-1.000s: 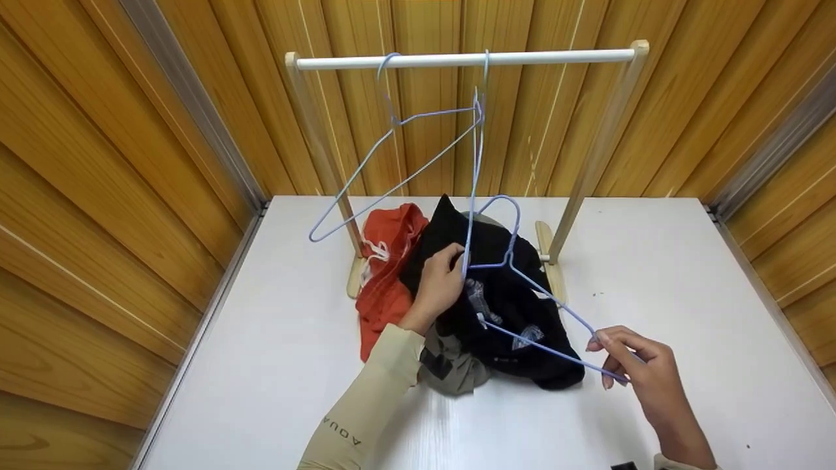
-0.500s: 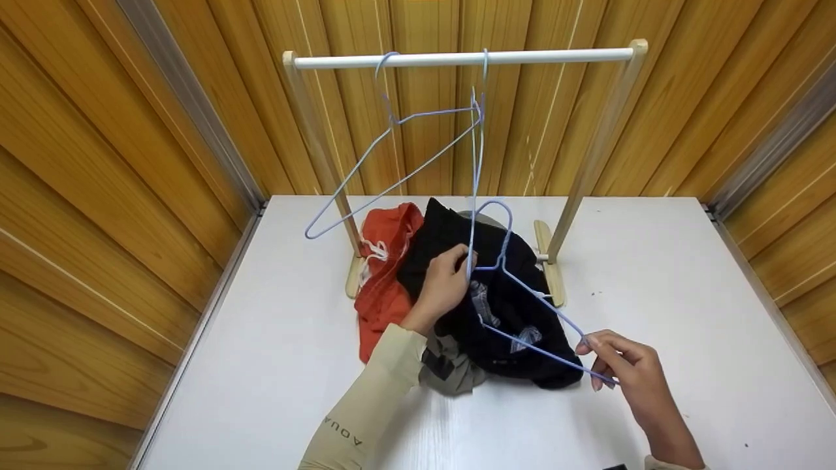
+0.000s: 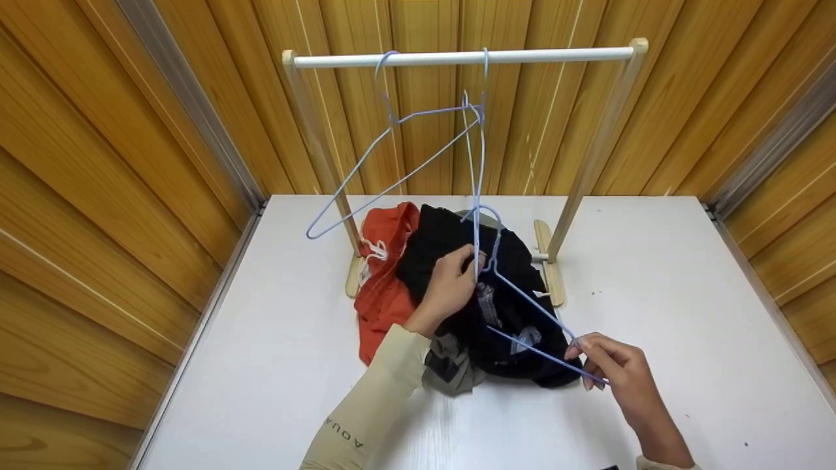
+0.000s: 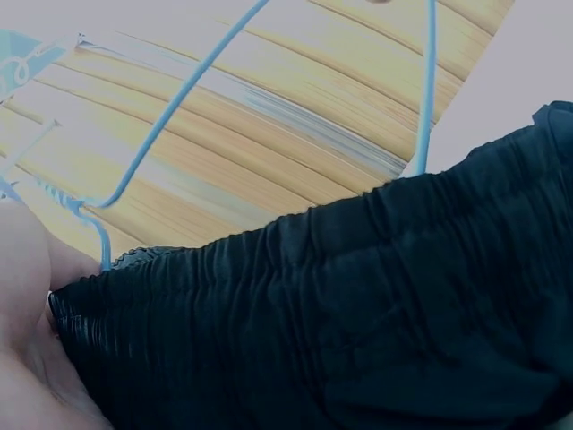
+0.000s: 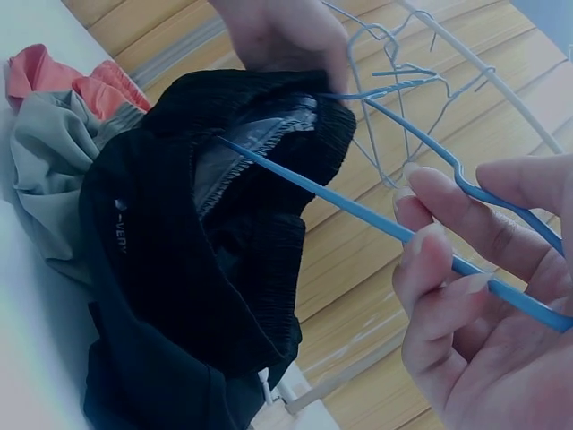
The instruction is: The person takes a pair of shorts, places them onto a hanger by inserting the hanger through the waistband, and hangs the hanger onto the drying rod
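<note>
My left hand grips the edge of the black shorts, which lie bunched on the white table. In the left wrist view, the gathered elastic waistband runs away from the left hand's fingers. My right hand holds one end of a blue wire hanger, with fingers and thumb on its wires. The hanger's other end lies inside the waist opening, where the shorts hide its tip. Its hook points up and away, near the left hand. A patterned lining shows inside the opening in the right wrist view.
Behind stands a wooden rack with a white bar. A hanger hangs from it at left, and another hangs just above my left hand. Red shorts with a white drawstring and a grey garment lie beside and under the black shorts.
My right hand has moved left with the hanger, which reaches further into the waist opening. The left hand has shifted slightly right with the black shorts' edge.
</note>
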Motion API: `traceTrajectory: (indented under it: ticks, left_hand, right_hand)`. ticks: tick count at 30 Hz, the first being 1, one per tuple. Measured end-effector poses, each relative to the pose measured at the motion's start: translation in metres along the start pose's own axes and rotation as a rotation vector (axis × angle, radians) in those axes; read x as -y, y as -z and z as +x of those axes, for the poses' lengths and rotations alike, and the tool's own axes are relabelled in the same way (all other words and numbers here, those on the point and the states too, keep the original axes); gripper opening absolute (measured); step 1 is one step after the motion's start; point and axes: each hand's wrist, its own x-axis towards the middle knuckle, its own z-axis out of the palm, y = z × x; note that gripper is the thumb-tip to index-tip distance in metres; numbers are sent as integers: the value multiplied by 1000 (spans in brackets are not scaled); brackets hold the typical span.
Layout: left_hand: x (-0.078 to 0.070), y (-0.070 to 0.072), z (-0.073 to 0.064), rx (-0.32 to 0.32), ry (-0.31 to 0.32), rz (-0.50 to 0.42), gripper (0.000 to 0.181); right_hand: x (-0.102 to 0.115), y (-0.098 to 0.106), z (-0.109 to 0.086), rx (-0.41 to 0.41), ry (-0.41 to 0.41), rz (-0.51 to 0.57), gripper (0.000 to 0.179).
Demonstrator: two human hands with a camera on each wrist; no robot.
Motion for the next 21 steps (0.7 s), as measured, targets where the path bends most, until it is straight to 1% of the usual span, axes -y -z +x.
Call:
traceTrajectory:
  ticks: [6,12,17,21]
  left_hand:
    - [-6,0,-1,6,-38,0,14]
    - [-8,1,-1,3,-44,-5,13]
    - [-8,1,-2,9,-58,-39,14]
    - [-9,1,-2,3,-65,-90,17]
  right_hand:
    - [0,-4,0,13,-6,-9,28]
    - [0,-5,1,20,-14,-4,28]
    - [0,-5,1,14,-21,-3,29]
    - [-1,-5,1,4,-16,8,30]
